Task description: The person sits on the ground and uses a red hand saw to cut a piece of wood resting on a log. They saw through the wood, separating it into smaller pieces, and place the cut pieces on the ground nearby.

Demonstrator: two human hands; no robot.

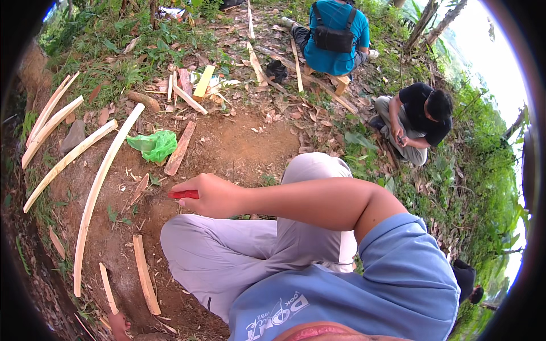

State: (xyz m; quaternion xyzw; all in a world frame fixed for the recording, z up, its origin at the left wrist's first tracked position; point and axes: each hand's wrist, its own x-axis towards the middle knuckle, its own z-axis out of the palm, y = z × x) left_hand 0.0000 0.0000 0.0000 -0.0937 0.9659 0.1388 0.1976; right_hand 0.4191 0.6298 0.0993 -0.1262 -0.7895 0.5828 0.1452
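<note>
My right hand [209, 196] is closed around a small red object [184, 195], reached out across my bent knee. Only part of the red object shows, so its kind is unclear. At the lower left edge, my left hand [119, 326] shows in part, its fingers closed at the lower end of a thin wooden strip [108, 288]. The strip slants up from it over bare soil. Beside that strip lies a wider flat piece of wood [146, 275]. Just beyond my right hand are a reddish-brown board [180, 149] and a crumpled green plastic bag [153, 146].
Long curved wooden strips [105, 182] lie on the left. Cut wood pieces [203, 84] are piled farther off. A person in a teal shirt [335, 37] sits at the back; another in black [424, 116] crouches at right. A third person [465, 280] shows at the right edge.
</note>
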